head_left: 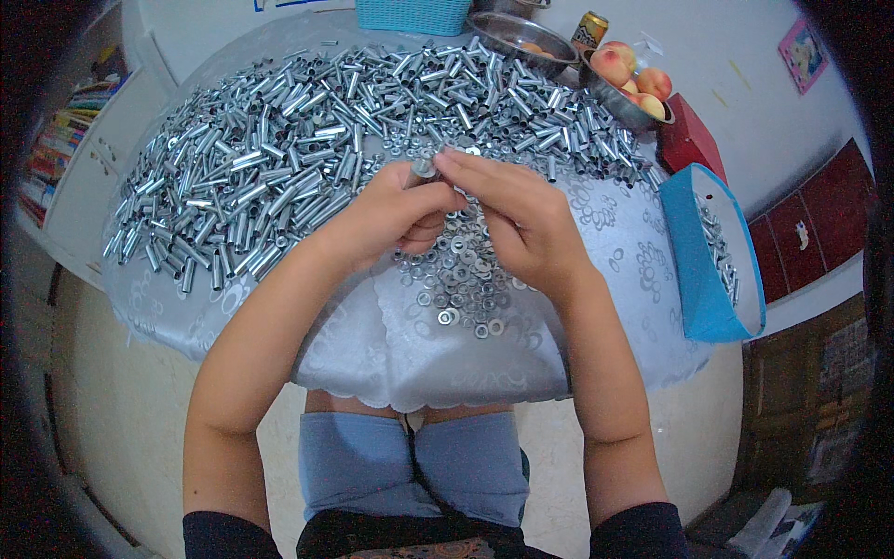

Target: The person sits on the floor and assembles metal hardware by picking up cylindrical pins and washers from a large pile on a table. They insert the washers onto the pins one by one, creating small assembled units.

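Observation:
My left hand (399, 216) is closed round a short silvery metal tube (421, 172), its end showing above the thumb and index finger. My right hand (517, 210) meets it from the right, fingers pressed together and fingertips at the tube's end. Whatever those fingertips hold is too small or hidden to name. Below and between the hands lies a loose pile of metal nuts and washers (461, 270). Beyond them a broad heap of similar metal tubes (307, 130) spreads across the table.
A silvery patterned cloth (615, 279) covers the table. On the right stands a blue fabric bin (715, 265) with metal pieces inside, near a dark red box (689, 138). Peaches (633, 74), metal bowls (521, 35), a can (589, 31) and a turquoise basket (413, 14) line the far edge.

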Demonstrator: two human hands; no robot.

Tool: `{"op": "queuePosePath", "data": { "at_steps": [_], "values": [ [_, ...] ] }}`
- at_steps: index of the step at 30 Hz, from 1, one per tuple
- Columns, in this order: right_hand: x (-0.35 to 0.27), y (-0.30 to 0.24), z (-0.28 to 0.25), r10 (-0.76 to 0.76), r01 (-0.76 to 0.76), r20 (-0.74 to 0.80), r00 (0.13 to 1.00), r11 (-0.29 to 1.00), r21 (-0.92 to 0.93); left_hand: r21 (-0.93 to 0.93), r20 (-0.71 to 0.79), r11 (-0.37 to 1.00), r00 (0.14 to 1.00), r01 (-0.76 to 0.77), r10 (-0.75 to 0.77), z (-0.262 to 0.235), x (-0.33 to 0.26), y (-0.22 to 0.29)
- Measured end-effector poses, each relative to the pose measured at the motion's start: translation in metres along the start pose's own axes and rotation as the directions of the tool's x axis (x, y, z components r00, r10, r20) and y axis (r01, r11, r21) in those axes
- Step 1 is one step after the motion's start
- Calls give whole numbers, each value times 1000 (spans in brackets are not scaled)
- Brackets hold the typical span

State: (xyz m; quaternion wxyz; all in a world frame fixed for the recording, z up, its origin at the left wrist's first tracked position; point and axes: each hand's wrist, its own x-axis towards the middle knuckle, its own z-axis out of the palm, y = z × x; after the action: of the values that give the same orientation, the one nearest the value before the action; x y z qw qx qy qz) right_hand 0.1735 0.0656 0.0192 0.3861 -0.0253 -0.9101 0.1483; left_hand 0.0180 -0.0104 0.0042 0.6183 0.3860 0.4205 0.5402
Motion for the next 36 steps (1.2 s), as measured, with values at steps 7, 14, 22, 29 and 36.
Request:
{"op": "queuePosePath", "data": {
  "at_steps": [7, 14, 22, 29, 36],
  "values": [
    [2, -3, -4, -27, 23, -48, 999, 997, -76, -52, 41, 998, 999, 38, -36, 1, -4, 5],
    [-2, 18, -8, 189, -217, -160, 969, 959, -181, -25, 44, 1000, 999, 1, 0, 1, -7, 6],
    [-19, 44, 3, 413, -348, 168, 895, 883, -314, 13, -11, 1000, 1000, -26, 26, 2, -6, 9],
    [-24, 47, 16, 327, -278, 112, 938, 907, -318, 15, 40, 1000, 999, -23, 22, -1, -4, 5],
    [-18, 42, 16, 369, -308, 123, 921, 886, -348, 64, 31, 998, 999, -29, 27, 0, -4, 5]
  ]
}}
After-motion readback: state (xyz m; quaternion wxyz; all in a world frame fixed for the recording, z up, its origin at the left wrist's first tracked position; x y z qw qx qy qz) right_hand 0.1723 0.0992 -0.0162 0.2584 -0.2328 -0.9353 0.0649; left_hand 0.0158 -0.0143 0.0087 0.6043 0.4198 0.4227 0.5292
